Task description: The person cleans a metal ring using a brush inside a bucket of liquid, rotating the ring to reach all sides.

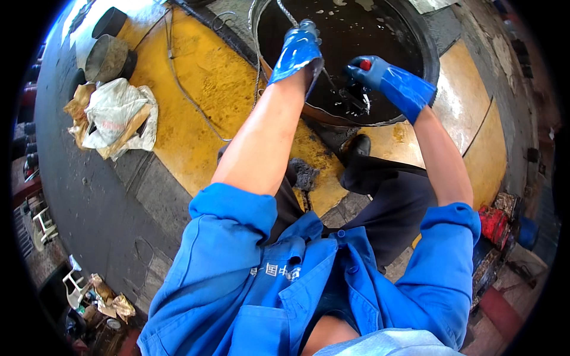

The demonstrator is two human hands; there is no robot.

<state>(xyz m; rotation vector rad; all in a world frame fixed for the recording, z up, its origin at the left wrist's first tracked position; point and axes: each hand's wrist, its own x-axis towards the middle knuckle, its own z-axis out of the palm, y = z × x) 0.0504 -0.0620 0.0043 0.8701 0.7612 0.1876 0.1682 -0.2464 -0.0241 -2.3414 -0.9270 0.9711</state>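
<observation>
My left hand (301, 46), in a blue rubber glove, is closed around a grey braided wire rope (287, 12) above a large round drum (435, 65). The rope runs up past the fist and shows again below it, slanting down into the drum. Over the drum's near right side, my right hand (369, 72), gloved alike, is closed on a tool with a red handle end (365, 64). Just below that fist is a wet, black, glistening piece (354, 99); whether it belongs to the tool I cannot tell. Dark liquid (338, 35) with pale flecks lies in the drum.
Yellow floor plates (196, 65) surround the drum, with a thin cable sling (184, 92) lying on the left one. Farther left are a white sack (119, 113) and metal cylinders (107, 58). A dark fuzzy clump (304, 174) lies between my legs. Red machinery (496, 225) stands at right.
</observation>
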